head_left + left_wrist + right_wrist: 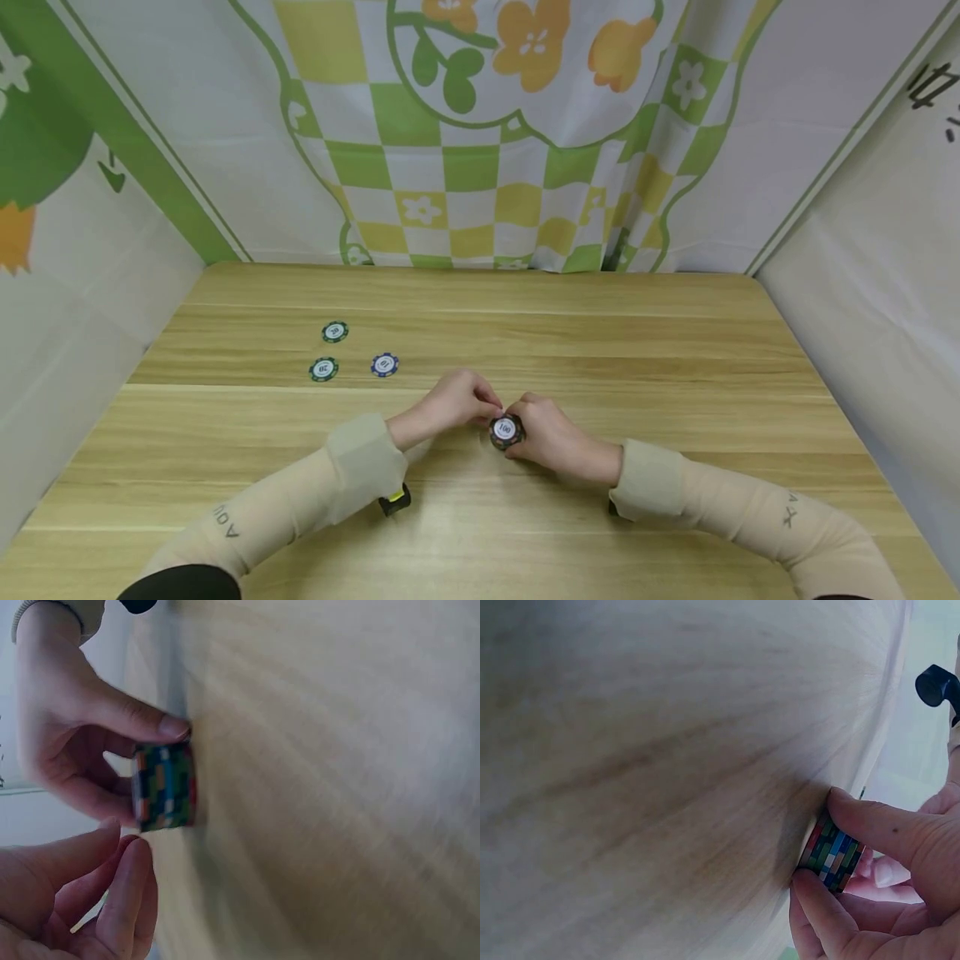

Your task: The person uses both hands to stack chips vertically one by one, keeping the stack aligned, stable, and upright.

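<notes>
The right hand (553,438) grips a stack of chips (165,787) between thumb and fingers. The left hand (454,402) has bent fingers just beside it; whether they pinch anything, I cannot tell. Left of them lie green chips (323,369) and a blue chip (385,365).

The surface (675,350) is smooth, wood-grained, softly glossy. The chip stack (506,430) looks plastic, as do the loose chips (385,365) at left. Matt, creased cloth makes the sleeves (300,496) and the far curtain (408,167).
</notes>
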The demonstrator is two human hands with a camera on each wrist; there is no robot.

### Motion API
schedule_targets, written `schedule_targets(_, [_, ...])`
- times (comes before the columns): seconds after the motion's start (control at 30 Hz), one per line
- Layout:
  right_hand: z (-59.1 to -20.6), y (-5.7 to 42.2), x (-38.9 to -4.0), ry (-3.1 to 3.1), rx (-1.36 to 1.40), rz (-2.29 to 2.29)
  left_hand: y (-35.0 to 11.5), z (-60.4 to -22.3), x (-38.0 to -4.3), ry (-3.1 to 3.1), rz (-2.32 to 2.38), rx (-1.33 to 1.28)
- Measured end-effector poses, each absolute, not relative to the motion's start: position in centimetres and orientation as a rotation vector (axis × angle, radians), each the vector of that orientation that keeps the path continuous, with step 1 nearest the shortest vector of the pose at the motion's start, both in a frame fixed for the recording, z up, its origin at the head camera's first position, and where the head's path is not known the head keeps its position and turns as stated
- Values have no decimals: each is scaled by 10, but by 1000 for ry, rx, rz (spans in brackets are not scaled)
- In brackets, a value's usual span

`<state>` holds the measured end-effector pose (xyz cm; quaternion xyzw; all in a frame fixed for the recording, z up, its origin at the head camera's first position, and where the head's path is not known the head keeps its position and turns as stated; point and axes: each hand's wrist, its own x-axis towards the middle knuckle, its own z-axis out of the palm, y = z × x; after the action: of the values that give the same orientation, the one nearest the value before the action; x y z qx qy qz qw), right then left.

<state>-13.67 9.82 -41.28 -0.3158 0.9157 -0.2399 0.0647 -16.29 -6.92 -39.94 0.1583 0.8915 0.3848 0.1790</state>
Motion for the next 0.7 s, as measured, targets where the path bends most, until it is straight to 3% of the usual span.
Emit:
schedule_targets(0.17, [-413, 98, -137, 2763, -941, -720, -76, -392, -168, 2593, 890, 664])
schedule_targets(0.47, [-414, 97, -137, 2771, -913, -720, -92, -387, -179, 2628, 508, 1341])
schedule_targets(0.7, [-413, 97, -137, 2772, -919, -696, -101, -378, -179, 2649, 242, 1337])
